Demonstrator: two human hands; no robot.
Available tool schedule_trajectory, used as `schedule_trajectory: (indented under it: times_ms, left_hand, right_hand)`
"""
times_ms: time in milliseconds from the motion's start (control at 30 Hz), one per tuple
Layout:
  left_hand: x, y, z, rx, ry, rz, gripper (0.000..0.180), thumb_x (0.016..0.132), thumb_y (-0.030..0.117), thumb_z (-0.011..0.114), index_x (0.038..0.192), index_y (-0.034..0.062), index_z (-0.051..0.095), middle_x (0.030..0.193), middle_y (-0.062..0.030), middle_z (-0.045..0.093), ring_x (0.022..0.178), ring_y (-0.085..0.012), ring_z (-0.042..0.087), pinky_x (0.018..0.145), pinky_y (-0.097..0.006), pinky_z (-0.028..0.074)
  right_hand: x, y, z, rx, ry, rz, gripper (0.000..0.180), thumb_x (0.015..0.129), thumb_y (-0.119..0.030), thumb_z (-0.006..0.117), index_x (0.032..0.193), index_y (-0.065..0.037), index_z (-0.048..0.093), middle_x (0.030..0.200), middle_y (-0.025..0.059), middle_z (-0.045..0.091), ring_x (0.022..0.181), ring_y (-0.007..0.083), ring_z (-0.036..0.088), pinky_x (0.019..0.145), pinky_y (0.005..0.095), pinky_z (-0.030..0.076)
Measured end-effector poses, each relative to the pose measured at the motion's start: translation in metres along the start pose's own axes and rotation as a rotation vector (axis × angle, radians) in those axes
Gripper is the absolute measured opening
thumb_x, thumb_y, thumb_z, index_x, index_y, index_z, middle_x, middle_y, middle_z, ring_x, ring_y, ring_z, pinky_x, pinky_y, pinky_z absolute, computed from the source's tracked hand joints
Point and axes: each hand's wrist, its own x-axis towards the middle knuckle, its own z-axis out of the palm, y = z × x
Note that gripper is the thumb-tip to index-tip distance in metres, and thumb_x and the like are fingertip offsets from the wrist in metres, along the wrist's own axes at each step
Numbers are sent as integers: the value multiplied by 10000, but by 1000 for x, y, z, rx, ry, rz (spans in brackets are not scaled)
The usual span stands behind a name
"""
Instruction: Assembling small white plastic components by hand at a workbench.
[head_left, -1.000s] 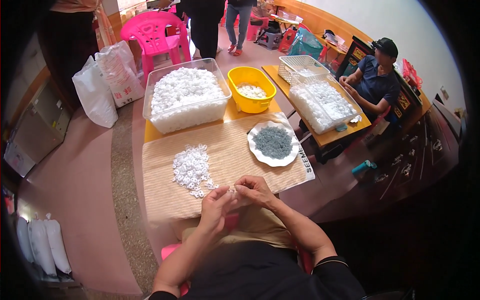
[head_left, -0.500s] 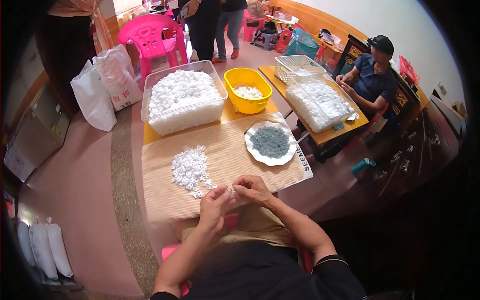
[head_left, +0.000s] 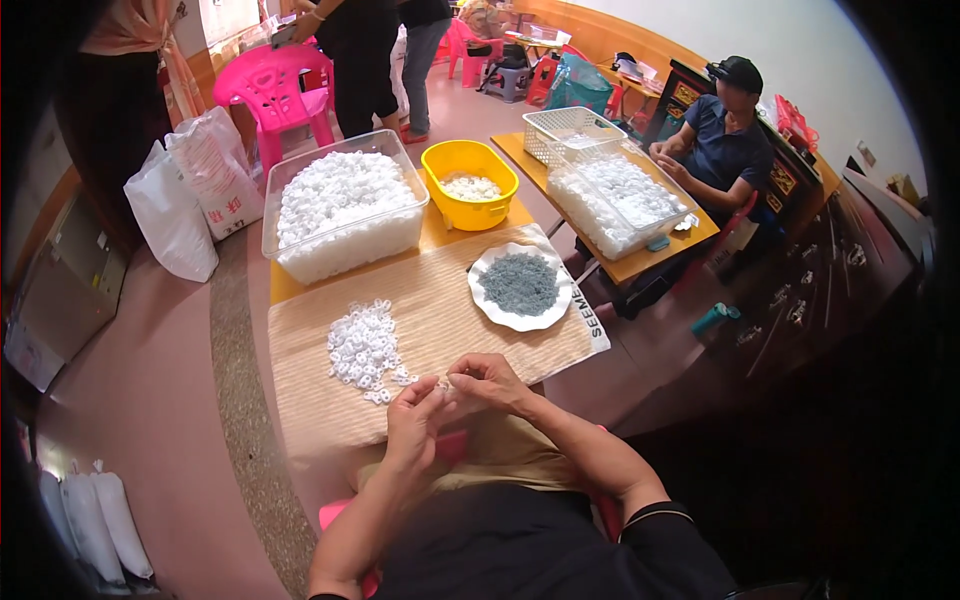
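My left hand [head_left: 414,418] and my right hand [head_left: 491,383] meet over the near edge of a beige ribbed cloth [head_left: 300,390]. Both are pinched closed, fingertips almost together, around a small pale piece too tiny to make out. Just beyond my left hand lies a loose pile of small white ring-like plastic parts [head_left: 362,345], some of them strayed toward my fingers. Farther off, to the right, a white scalloped plate [head_left: 545,317] carries a heap of small grey-green parts [head_left: 517,284].
Behind the cloth stand a clear tub [head_left: 345,262] full of white parts and a yellow basin [head_left: 497,214]. On a second table to the right, a co-worker [head_left: 725,150] sits by another clear tub [head_left: 610,245]. A pink chair [head_left: 265,90] and white sacks [head_left: 172,225] stand at far left.
The whole scene has shifted slightly left in view, as the head turned a little. My hands stay pinched together over the cloth's near edge. A standing person at the back has shifted posture.
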Motion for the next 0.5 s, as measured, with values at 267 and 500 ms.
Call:
schedule_trajectory:
  times_ms: [267,500]
  left_hand:
    - [2,-3,-3,1,-21,5,235,875,-2,606,1099,2,536,911,-90,623,802,-173,645,719,-291,572]
    - [0,0,0,28,-10,-13,240,868,-6,611,1096,-12,538,955,-69,584,809,-154,628,734,-287,569]
  right_hand:
    - [1,5,0,47,-14,-74,128,921,-117,589,960,5,601,750,9,612,656,59,569,587,205,472]
    - [3,11,-1,32,-16,-105,134,921,-112,591,972,12,598,784,24,620,667,67,581,593,208,480]
